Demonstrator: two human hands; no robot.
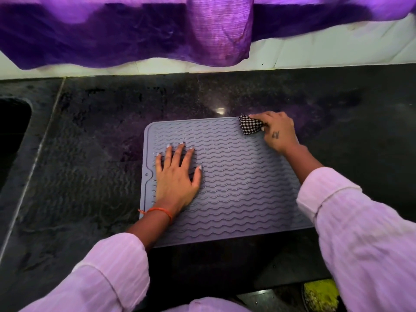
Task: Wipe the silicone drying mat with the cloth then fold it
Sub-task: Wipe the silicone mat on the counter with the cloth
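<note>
Grey mat [236, 188] (no lettering), left hand [177, 176] flat, right hand [279, 131] gripping checked cloth [249, 123]

1. The silicone drying mat [236, 188] looks matt grey and rubbery, moulded with raised wavy ridges and a smooth raised border.
2. The cloth [249, 126] in the grip of the right hand [278, 131] is a woven fabric in a small black-and-white check, soft and bunched.
3. Under the mat and beyond that grip, the bench [90, 143] is dark polished stone, speckled, glossy enough to carry a bright glint and purple reflections.
4. Farther behind the grip, a purple curtain [135, 30] is a fine-ribbed cloth with a satin sheen.
5. The sleeves [360, 233] are a light, softly striped woven cloth, matt.
6. A thin orange thread band [161, 211] circles the left wrist.
</note>
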